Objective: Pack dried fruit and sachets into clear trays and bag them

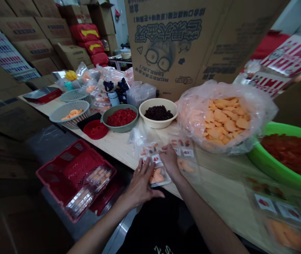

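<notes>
A clear plastic compartment tray [158,175] lies at the front edge of the table, with orange slices, small dark and red pieces and printed labels. My left hand [141,185] rests on its left side, fingers stretched out and thumb apart. My right hand [169,160] is closed at the tray's upper right; what its fingers pinch, if anything, is hidden. Just right of that hand lies a second clear tray [186,165] with similar contents. Crumpled clear plastic [137,135] sits behind the first tray.
Behind stand a cream bowl [158,123] of dark pieces, a green bowl [120,128] of red pieces and a bag [190,116] of orange slices. A lime tub [261,160] and another tray [280,215] are right. A red crate [60,176] is below left.
</notes>
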`<state>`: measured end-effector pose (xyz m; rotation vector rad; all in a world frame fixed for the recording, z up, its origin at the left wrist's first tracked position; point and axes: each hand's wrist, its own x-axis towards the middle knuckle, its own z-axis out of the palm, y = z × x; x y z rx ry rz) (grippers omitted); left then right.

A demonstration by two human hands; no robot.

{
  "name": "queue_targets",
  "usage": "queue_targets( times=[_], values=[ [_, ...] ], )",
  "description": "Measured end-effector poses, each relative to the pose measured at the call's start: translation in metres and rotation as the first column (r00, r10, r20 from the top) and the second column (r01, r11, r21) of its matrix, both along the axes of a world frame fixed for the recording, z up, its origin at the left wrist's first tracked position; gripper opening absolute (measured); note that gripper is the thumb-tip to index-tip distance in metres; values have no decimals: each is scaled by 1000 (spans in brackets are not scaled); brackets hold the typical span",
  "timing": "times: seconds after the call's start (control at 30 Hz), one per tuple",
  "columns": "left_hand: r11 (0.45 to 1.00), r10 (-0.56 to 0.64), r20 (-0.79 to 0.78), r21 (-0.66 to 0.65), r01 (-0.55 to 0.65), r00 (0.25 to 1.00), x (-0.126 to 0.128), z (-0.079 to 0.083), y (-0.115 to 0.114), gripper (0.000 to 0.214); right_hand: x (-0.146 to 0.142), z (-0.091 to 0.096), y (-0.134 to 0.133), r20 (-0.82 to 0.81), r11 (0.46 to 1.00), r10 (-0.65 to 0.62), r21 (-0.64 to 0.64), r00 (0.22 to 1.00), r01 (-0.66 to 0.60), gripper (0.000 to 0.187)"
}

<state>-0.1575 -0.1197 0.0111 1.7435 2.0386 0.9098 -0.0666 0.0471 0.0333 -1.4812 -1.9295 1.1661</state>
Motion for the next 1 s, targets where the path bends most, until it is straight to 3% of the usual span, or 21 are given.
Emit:
queue_targets(
  times=[0.03, 0.1, 0.13, 0.2, 0.27, 0.33, 0.4, 0.5, 0.73, 1.0],
  values=[
    [999, -25, -61, -20, 24, 998, 0, -4, -2, 103, -1, 1, -2, 162, 995, 65, 61, 985, -75, 28],
    [1000, -8, -136, -16, 6, 991, -2, -10, -3, 80, -2, 5, -8, 442, 945, 159, 190, 883, -265, 33],
    [1000, -4, -150, -7, 3, 989, -4, -12, -3, 75, -3, 8, -11, 535, 891, 191, 257, 823, -374, 36],
    [999, -35, -137, 18, 37, 990, -9, -13, -3, 79, -6, 13, -17, 650, 730, 256, 355, 715, -584, 42],
    [997, -60, -97, 48, 65, 993, -12, -10, -4, 81, -14, 19, -21, 724, 575, 320, 364, 611, -733, 46],
    [994, -75, -59, 74, 79, 995, -12, -5, -5, 66, -29, 23, -21, 774, 498, 335, 340, 538, -798, 41],
    [993, -78, -25, 85, 80, 997, -12, 0, -6, 50, -45, 27, -17, 790, 491, 324, 330, 521, -806, 34],
    [994, -75, 40, 88, 71, 996, -13, 4, -7, 45, -60, 30, -12, 782, 503, 328, 331, 530, -799, 32],
    [990, 14, 107, 137, -29, 994, -15, -3, -5, 34, -50, 24, -23, 838, 522, 322, 231, 441, -821, 37],
    [991, -16, 75, 136, 6, 997, -15, -4, -1, 33, -66, 22, 9, 799, 469, 303, 350, 520, -811, 31]
  ],
)
